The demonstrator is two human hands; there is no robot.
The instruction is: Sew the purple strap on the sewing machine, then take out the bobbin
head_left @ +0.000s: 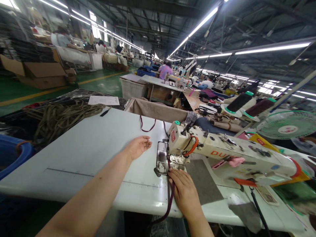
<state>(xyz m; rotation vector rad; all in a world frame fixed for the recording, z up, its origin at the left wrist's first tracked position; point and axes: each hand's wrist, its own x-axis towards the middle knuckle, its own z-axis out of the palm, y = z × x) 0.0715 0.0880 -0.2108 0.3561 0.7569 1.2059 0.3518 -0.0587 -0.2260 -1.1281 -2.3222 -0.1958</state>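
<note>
A long, narrow maroon strap (171, 199) runs from below the table's front edge up to the needle area of a white sewing machine (212, 149). My right hand (182, 189) is closed on it just in front of the metal needle plate (162, 158), fingertips pressing it down. Behind the presser foot the strap comes out again, and a loop of it (148, 130) hangs over the table's back edge. Left of the plate, my left hand (139, 147) hovers over the white tabletop (98, 141), fingers loosely extended and apart from the strap.
A heap of olive straps (64, 117) and a paper sheet (103, 100) lie at the left, above a blue basket (14, 153). A fabric-lined bin (158, 110) stands behind the table. Thread cones (239, 102) and a green fan (287, 126) are at right. Other people work farther back.
</note>
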